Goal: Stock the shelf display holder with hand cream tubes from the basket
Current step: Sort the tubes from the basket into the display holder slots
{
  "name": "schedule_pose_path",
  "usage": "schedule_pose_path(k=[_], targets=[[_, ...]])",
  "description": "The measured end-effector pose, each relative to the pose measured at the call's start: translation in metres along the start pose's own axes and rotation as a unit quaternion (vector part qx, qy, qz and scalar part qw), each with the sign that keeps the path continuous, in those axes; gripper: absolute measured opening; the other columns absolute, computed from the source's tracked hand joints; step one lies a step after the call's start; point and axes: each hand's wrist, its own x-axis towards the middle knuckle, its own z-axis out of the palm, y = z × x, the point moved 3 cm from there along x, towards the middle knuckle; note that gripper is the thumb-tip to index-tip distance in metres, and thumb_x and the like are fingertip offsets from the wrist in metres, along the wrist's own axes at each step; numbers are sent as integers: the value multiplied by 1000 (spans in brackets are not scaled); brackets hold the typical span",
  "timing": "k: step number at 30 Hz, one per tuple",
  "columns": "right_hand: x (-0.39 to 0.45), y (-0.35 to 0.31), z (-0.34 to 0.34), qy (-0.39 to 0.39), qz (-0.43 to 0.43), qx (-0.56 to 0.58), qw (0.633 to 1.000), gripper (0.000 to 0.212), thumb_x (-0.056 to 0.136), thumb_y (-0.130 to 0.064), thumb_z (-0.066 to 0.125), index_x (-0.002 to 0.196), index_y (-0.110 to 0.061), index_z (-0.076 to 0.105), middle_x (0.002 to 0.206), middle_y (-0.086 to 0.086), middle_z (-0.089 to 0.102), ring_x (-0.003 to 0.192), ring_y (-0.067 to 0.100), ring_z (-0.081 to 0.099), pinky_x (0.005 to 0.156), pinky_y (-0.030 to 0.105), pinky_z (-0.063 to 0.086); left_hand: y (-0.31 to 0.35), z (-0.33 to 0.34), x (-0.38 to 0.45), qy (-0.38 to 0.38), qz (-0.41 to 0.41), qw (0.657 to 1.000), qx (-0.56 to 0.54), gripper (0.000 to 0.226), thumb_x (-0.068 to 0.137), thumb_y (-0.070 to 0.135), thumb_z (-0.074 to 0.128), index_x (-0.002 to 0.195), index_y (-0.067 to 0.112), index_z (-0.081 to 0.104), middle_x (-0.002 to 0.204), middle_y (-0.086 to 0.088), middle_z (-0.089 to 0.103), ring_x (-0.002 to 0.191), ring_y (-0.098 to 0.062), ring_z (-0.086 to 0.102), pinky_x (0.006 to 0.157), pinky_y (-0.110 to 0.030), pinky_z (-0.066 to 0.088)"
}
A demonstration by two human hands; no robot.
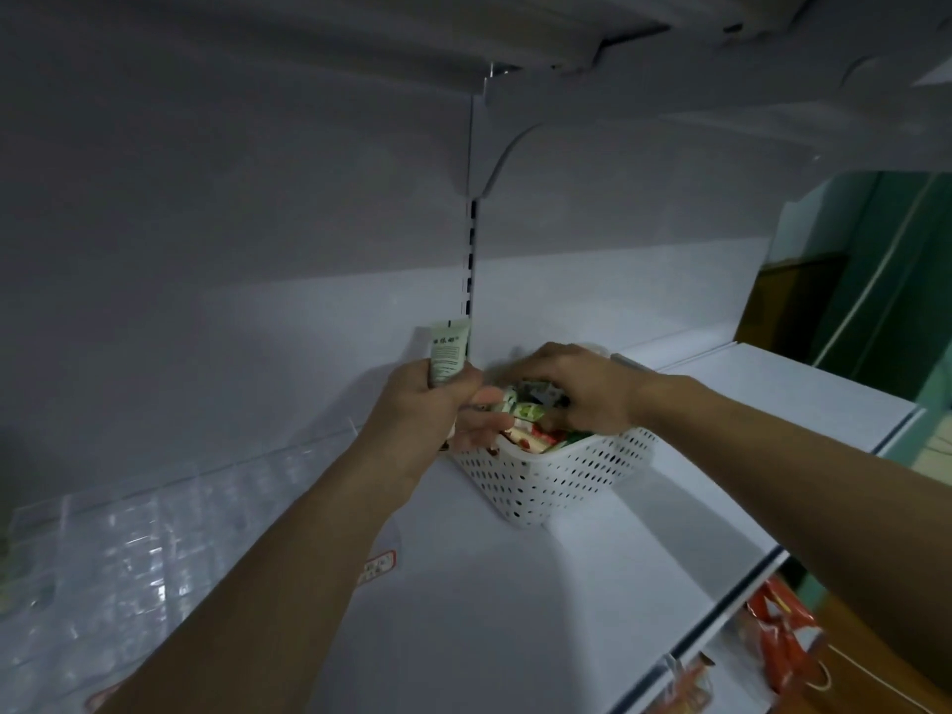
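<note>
A white perforated basket (pixel 556 471) stands on the white shelf, filled with several hand cream tubes (pixel 525 412) in green, red and white. My left hand (pixel 427 404) grips a pale green tube (pixel 449 353) upright at the basket's left edge. My right hand (pixel 572 386) reaches down into the basket with its fingers curled among the tubes; whether it holds one is hidden. The clear acrylic display holder (pixel 118 538) lies along the shelf to the left, with its compartments showing nothing inside.
The shelf back wall and a slotted upright post (pixel 470 260) rise behind the basket. Another shelf hangs overhead. Red packaged goods (pixel 778 631) hang below the shelf's front edge at the lower right. A small red-bordered label (pixel 378 565) sits on the shelf.
</note>
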Motion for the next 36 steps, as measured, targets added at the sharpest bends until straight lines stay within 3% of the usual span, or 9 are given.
schedule_pose_path(k=[5, 9, 14, 17, 20, 23, 26, 29, 36], targets=[[7, -23, -1, 28, -33, 25, 999, 41, 89, -22, 72, 128, -29, 62, 118, -3, 50, 111, 14, 50, 92, 24, 37, -1, -7, 2, 37, 22, 999, 30, 11, 100, 17, 61, 103, 7, 64, 80, -8, 74, 66, -24, 71, 59, -33, 60], [5, -20, -8, 109, 26, 129, 985, 20, 99, -27, 60, 114, -15, 54, 110, 3, 58, 101, 23, 60, 86, 34, 52, 2, -13, 2, 51, 52, 995, 66, 6, 99, 11, 61, 95, 10, 66, 67, -2, 70, 65, -19, 68, 59, -32, 54], [-1, -20, -28, 164, 72, 433, 883, 23, 97, -24, 64, 117, -13, 64, 104, 3, 72, 88, 19, 71, 75, 30, 54, 2, -12, 5, 72, 97, 982, 145, 6, 98, 21, 64, 94, 22, 68, 94, -16, 75, 84, -25, 70, 75, -45, 59], [-4, -32, -34, 131, 26, 514, 847, 26, 94, -18, 70, 115, -3, 65, 98, 15, 76, 85, 26, 74, 75, 29, 58, 4, -8, 3, 39, 119, 979, 160, 10, 99, 20, 62, 99, 28, 69, 95, -5, 77, 85, -20, 74, 73, -39, 61], [-1, -37, -32, 104, 36, 520, 847, 38, 102, -32, 55, 109, 3, 65, 96, 19, 74, 74, 25, 70, 67, 28, 56, 4, -2, -1, -13, 97, 988, 122, 15, 100, 13, 60, 108, 22, 68, 97, -3, 77, 79, -17, 75, 63, -26, 59], [1, -20, -28, 125, 123, 479, 860, 38, 105, -40, 45, 107, -7, 65, 95, 12, 73, 66, 20, 62, 54, 26, 48, 2, -4, -1, -10, 72, 993, 98, 13, 100, 11, 59, 109, 17, 66, 103, -12, 75, 75, -20, 73, 63, -27, 60], [-2, -12, -16, 42, 150, 166, 974, 19, 93, -39, 68, 101, -22, 62, 97, -6, 64, 76, 9, 57, 59, 19, 42, 2, -4, -1, -18, 25, 999, 43, 16, 98, 5, 60, 114, 6, 63, 107, -19, 70, 80, -24, 72, 71, -38, 64], [-7, -18, -7, 9, 130, -26, 991, 23, 84, -37, 77, 98, -29, 61, 93, -12, 56, 86, 11, 52, 67, 21, 39, 3, -3, -1, -15, -10, 1000, -13, 20, 95, -5, 58, 112, 6, 62, 96, -18, 63, 68, -21, 68, 72, -44, 65], [-4, -21, -20, 75, 164, 135, 974, 37, 84, -32, 75, 117, -17, 65, 108, 1, 67, 94, 18, 63, 66, 19, 49, 3, -7, 0, 25, 14, 999, -16, 11, 95, 18, 69, 98, 8, 64, 83, -13, 65, 75, -36, 71, 74, -47, 63]])
